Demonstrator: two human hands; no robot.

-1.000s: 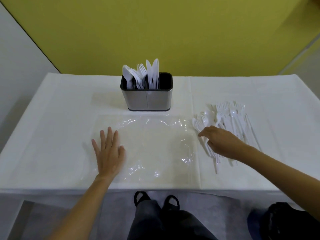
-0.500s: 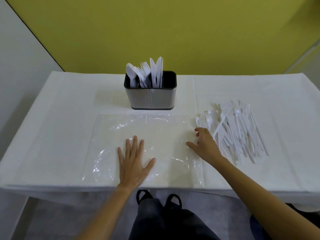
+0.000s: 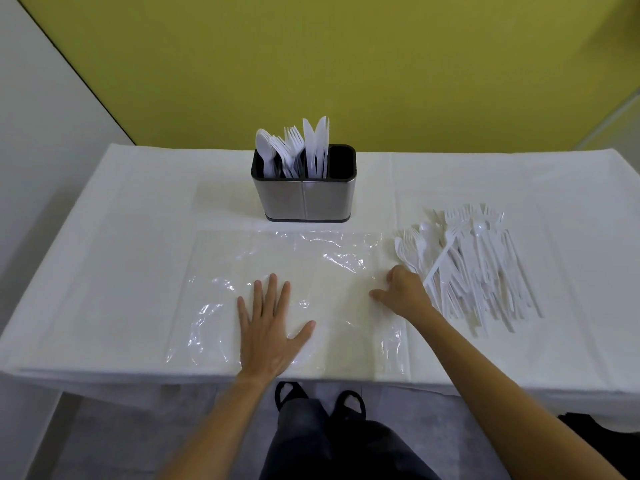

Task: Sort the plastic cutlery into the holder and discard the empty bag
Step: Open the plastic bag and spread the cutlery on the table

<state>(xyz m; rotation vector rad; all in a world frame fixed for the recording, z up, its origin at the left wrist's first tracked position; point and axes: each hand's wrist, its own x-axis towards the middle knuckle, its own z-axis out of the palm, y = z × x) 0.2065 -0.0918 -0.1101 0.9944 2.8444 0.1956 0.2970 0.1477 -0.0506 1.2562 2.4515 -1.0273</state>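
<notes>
A clear empty plastic bag (image 3: 311,265) lies flat on the white table (image 3: 121,237) in front of me. My left hand (image 3: 270,327) presses flat on its near middle, fingers spread. At the bag's right edge my right hand (image 3: 403,289) rests on the plastic with fingers bent and the thumb pointing left. A pile of loose white plastic cutlery (image 3: 474,265) lies just right of that hand. The steel holder (image 3: 304,188) stands behind the bag with spoons, forks and knives upright in its left and middle compartments; the right compartment looks empty.
The table's near edge runs just below my left hand. A yellow wall stands behind the table and a grey wall to the left. My legs and black shoes (image 3: 318,400) show under the edge. A dark object (image 3: 602,431) sits at the lower right.
My left hand slid right across the bag toward its middle. My right hand left the cutlery pile and moved left onto the bag's right edge.
</notes>
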